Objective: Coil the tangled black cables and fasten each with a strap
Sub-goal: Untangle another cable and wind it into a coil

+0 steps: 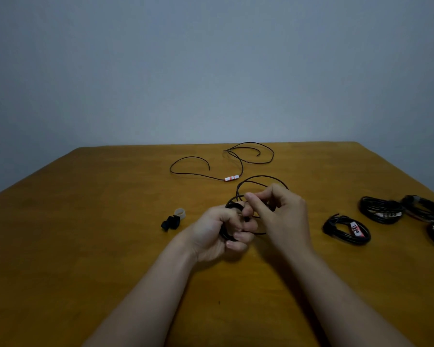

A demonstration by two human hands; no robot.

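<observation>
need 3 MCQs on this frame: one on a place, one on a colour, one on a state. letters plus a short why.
1. Where do the finished coils lie on the table?
A. its right side
B. its left side
C. its far edge

2. What colour is the tag on the loose cable?
A. blue
B. white with orange stripes
C. green

3. What is the left hand doing?
A. lying flat on the table
B. gripping a black coil
C. hanging idle, holding nothing

Key: 1 A, the tied bundles sit to the right of the right hand; 2 B, orange stripes show on the white tag; 3 B, its fingers curl round the coil.
</observation>
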